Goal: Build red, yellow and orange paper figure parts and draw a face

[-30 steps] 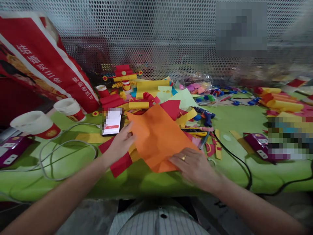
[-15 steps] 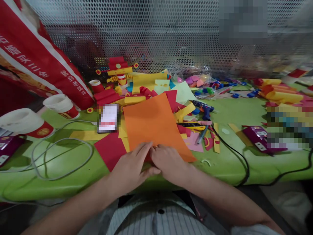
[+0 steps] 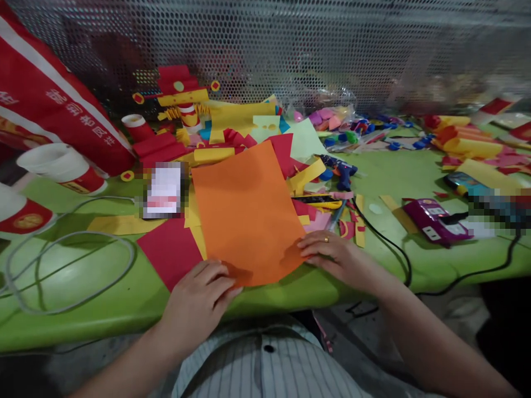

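An orange sheet of paper (image 3: 249, 215) lies in front of me, its near edge by the table's front rim. My left hand (image 3: 202, 296) is closed on the sheet's near left corner, fingertips on top; the thumb is partly hidden. At the near right corner, my right hand (image 3: 342, 257) pinches the paper between fingers and thumb and wears a ring. The near edge bows slightly between my hands. A red sheet of paper (image 3: 170, 251) sticks out from under the left side, close to my left hand. Paper scraps and a yellow utility knife (image 3: 321, 203) are just beyond my right hand.
A blue glue gun (image 3: 342, 171) trails a black cord to the right. Purple power strip (image 3: 437, 218) stands on the right. Left are a phone (image 3: 164, 190), a looped white cable (image 3: 128, 254) and a paper cup (image 3: 62, 166). A red-and-yellow paper figure (image 3: 182, 91) stands behind.
My hands have parted from the middle of the near edge, the left going left and the right going right to the corners. The view has shifted slightly.
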